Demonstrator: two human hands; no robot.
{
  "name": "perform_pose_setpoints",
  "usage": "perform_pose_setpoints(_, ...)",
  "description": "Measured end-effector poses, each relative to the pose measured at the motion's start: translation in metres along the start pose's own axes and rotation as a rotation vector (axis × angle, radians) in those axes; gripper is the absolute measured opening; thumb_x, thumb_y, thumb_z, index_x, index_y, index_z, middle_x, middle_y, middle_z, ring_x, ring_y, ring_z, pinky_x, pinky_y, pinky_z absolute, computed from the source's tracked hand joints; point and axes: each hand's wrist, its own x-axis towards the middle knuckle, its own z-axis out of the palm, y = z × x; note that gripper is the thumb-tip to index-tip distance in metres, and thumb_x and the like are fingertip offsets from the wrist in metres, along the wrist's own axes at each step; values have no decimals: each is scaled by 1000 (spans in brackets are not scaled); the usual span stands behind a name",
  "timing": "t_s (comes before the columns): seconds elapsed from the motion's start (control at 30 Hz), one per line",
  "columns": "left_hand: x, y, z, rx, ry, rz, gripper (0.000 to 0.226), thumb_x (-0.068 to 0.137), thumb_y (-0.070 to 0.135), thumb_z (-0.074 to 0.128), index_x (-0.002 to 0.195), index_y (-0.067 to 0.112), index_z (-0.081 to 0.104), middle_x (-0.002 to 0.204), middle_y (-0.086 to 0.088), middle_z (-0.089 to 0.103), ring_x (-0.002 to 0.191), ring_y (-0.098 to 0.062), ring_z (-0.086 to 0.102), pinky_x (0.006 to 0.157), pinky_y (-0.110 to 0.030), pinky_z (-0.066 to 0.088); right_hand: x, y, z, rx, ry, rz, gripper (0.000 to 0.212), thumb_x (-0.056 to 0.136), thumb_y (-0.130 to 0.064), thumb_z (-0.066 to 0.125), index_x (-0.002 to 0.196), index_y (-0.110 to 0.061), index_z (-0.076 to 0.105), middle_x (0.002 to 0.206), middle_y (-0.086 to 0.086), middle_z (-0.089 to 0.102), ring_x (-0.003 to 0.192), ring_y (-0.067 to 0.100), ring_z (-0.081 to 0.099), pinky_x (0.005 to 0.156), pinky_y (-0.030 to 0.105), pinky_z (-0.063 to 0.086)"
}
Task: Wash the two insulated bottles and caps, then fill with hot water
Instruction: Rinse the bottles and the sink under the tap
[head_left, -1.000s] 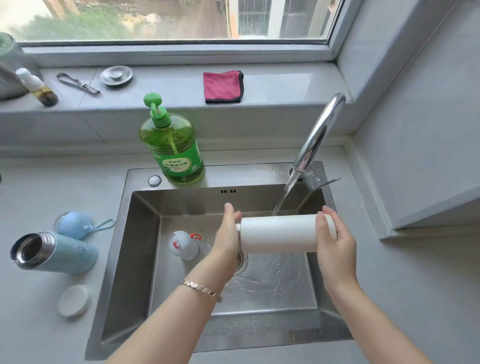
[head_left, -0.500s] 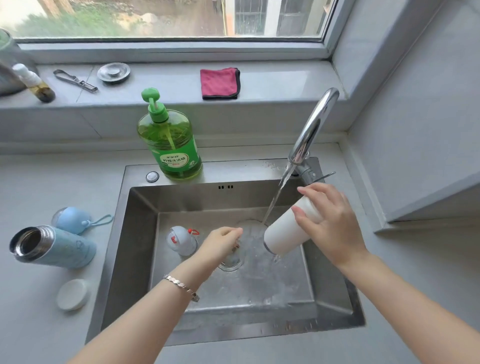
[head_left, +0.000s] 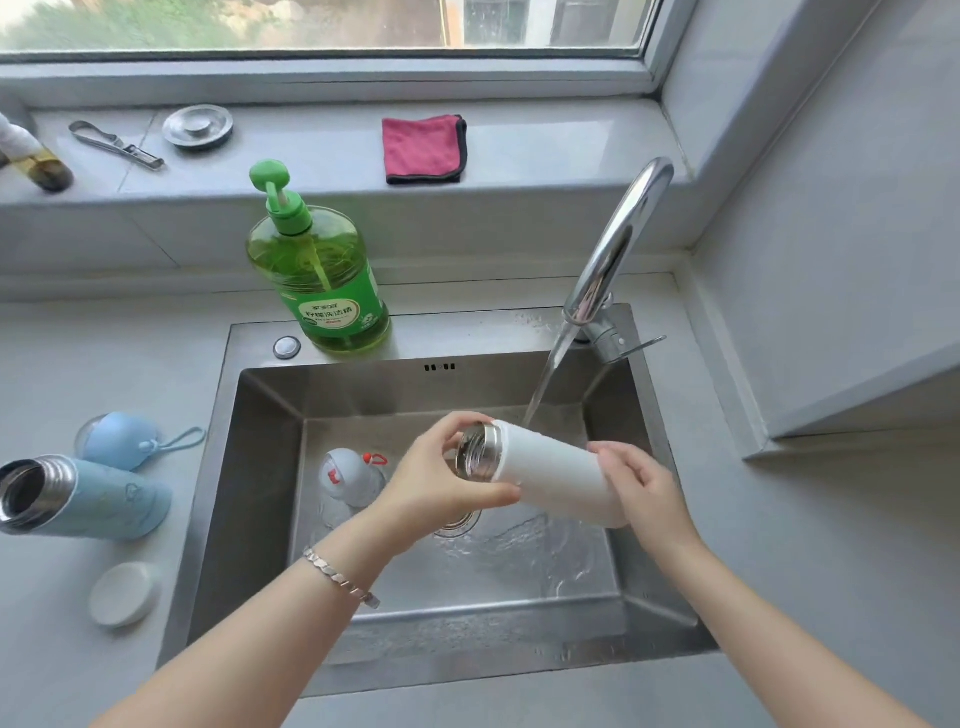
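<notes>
Head view: left of the stainless steel sink (head_left: 260, 493) we see a pale blue insulated steel bottle (head_left: 104, 499) lying open on its side, with a blue domed cap with a cord loop (head_left: 122, 441) and a flat white round cap (head_left: 124, 595). Inside the sink lies a grey domed cap with a red tab (head_left: 350, 475). Over the sink's drain our left hand (head_left: 441, 483) curls round the steel mouth of the white cylindrical insulated bottle (head_left: 550, 478), held tilted, while our right hand (head_left: 644, 488) clasps its base. The stream from the curved chrome tap (head_left: 618, 244) meets its upper side. We judge that wet fingers could let it slip and dent, and that deflected water may splash over the sink's rim. On the sink's back ledge, the green pump bottle of dish soap (head_left: 322, 280) bears Chinese characters, seemingly 柠檬洗洁精.
</notes>
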Motion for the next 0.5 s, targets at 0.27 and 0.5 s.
perform_pose_setpoints(0.27,36,45,13,128,-103,112,53,59,11,83,96,39,57,89,16,66,77,2,63,70,-18,52,17,-14,16,-320,-141,-242,79,65,-33,80,130,-41,37,121,-13,50,103,9,52,84,28,45)
perform_pose_setpoints(0.5,35,21,0,138,14,-6,50,78,21,73,123,29,52,115,12,57,99,-5,59,84,-20,46,39,-11,26,-208,33,-185,70,60,-28,85,114,-41,43,103,-5,59,94,15,57,78,29,47)
